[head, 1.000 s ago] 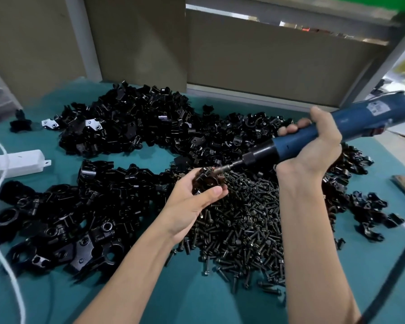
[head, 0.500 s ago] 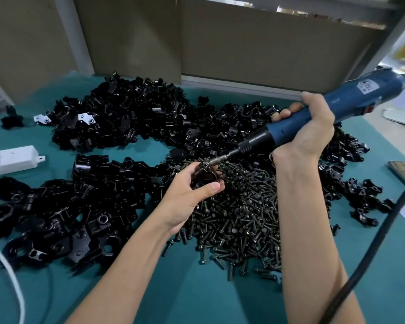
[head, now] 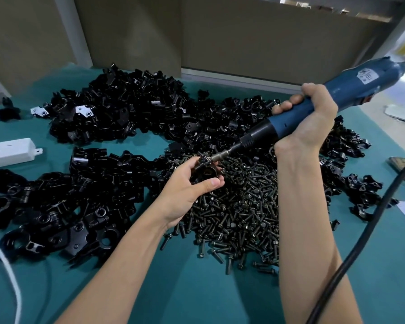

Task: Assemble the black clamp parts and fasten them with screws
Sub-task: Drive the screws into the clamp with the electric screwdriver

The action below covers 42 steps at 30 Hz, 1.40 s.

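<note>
Left hand (head: 187, 185) grips the clamp (head: 205, 173): fingers curled round the far side, thumb across the near side. The clamp is held off the table (head: 197, 288), just above the far-left edge of the screws (head: 239, 206).

Right hand (head: 311, 118) is wrapped round the driver (head: 372, 76), fingers clamped on the blue body just behind the black collar. The driver slants down to the left. The bit (head: 220, 156) tip touches the top of the clamp; the contact spot is too small and dark to tell whether a screw is seated.

The screws lie in a loose heap on the table, mostly between the two forearms.

Parts (head: 126, 108) lie in big black piles left of the screws and along the far side, more beside the right wrist. Two in the far-left pile show silver faces.

A white power strip (head: 12, 150) sits at the left edge, with a white cable (head: 0, 253) running down that side. A black cord (head: 360, 242) crosses the lower right, right of the right forearm. Beige panels (head: 243, 38) stand behind the table.
</note>
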Each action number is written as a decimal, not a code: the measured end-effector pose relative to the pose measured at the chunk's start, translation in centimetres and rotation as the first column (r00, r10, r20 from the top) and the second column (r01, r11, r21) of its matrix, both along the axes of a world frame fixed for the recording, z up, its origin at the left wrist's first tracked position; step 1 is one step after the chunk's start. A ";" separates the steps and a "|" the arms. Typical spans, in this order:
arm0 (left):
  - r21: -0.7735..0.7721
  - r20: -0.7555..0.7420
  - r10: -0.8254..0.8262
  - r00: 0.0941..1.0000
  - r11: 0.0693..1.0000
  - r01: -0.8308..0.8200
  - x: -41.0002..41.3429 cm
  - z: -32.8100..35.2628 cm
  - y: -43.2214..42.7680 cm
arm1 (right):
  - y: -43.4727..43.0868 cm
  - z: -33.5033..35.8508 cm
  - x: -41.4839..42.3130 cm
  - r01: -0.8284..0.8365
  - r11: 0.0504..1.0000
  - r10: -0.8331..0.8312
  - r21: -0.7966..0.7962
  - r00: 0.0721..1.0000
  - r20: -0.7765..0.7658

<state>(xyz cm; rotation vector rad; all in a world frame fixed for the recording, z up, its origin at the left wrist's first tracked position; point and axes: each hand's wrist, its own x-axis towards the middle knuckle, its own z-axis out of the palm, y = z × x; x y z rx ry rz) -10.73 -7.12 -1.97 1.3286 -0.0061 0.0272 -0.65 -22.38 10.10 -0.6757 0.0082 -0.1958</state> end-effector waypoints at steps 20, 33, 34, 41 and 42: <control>-0.091 0.020 -0.080 0.997 0.993 0.082 -0.1 0.3 0.2 | 0.3 0.0 0.0 -0.027 1.000 0.026 0.013 0.999 0.035; -0.074 -0.009 -0.132 0.991 0.989 0.131 -0.4 0.5 0.8 | 0.2 -0.5 0.3 -0.111 0.994 0.112 -0.016 0.989 0.092; -0.053 -0.007 -0.130 0.991 0.990 0.130 -0.4 0.6 0.8 | 0.1 -0.6 0.3 -0.111 0.994 0.112 -0.009 0.990 0.090; 0.033 -0.026 -0.119 0.993 0.992 0.120 -0.4 0.5 0.8 | 0.2 -0.7 0.3 -0.098 0.995 0.097 0.013 0.994 0.043; 0.043 -0.028 -0.118 0.993 0.992 0.119 -0.4 0.5 0.9 | 0.3 -0.7 0.3 -0.097 0.995 0.097 0.016 0.995 0.037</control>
